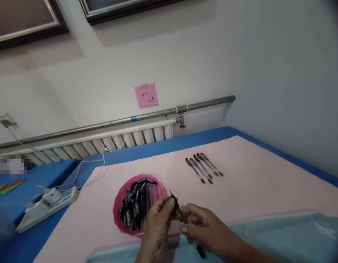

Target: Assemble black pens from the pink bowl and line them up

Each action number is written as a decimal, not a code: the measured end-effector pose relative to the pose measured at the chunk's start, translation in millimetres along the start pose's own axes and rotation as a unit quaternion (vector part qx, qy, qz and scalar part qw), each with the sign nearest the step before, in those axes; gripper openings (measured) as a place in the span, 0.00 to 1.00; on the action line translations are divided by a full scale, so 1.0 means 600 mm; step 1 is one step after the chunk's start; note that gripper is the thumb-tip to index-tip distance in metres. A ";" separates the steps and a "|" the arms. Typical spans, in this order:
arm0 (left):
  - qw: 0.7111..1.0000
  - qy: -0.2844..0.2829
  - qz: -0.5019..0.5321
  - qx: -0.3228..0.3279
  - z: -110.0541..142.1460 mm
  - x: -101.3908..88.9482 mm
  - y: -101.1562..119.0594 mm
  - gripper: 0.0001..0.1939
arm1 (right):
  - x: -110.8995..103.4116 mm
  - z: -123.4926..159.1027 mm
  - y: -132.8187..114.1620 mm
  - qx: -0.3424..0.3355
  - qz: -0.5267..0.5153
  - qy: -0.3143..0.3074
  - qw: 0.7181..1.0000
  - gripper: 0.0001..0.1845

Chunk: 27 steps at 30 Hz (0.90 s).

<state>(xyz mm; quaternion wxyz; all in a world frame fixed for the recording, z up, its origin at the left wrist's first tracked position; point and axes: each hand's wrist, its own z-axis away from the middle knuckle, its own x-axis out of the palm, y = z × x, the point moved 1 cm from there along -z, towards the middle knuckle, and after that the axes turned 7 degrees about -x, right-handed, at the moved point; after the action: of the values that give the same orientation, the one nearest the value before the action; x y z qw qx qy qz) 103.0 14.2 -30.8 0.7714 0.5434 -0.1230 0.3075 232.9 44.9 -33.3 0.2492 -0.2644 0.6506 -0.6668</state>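
A black pen (pixel 181 214) is held slantwise between my two hands, its bare writing tip pointing up and left. My left hand (pixel 158 223) pinches it near the tip with thumb and fingers. Further back, my right hand (pixel 203 224) is closed around the barrel, and the dark rear end sticks out below it. Just left of my left hand stands a pink bowl (pixel 116 215) full of black pen parts (pixel 134 204) and clear tubes; my left hand covers part of its right side. Several capped pens (pixel 203 168) lie side by side beyond my hands.
Pale pink sheeting (pixel 256 175) covers the blue table (pixel 224 132). A light blue cloth (pixel 284 237) lies along the near edge. To the left are a white power strip (pixel 67 197) with plugs and loose white cables (pixel 103 157). A radiator (pixel 148 135) runs along the wall.
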 end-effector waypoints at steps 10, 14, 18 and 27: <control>1.000 -0.009 0.009 0.014 -0.004 -0.005 0.011 0.11 | -0.004 0.002 -0.012 0.013 0.042 -0.014 0.999 0.06; 0.998 0.027 0.051 0.025 -0.010 -0.012 0.012 0.11 | -0.003 0.003 -0.014 0.019 0.096 0.002 0.995 0.05; 0.998 0.013 0.039 0.039 -0.013 -0.017 0.015 0.14 | 0.000 0.003 -0.015 0.014 0.116 0.007 0.993 0.01; 0.999 0.031 0.017 0.035 -0.016 -0.019 0.008 0.14 | 0.001 0.008 -0.012 -0.012 0.121 -0.008 0.992 0.04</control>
<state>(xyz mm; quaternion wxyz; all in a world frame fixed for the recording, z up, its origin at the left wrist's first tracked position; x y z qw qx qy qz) 90.1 20.1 -36.8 0.7497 0.5584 -0.0975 0.3415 235.6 41.4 -26.3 0.3301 -0.1917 0.6842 -0.6214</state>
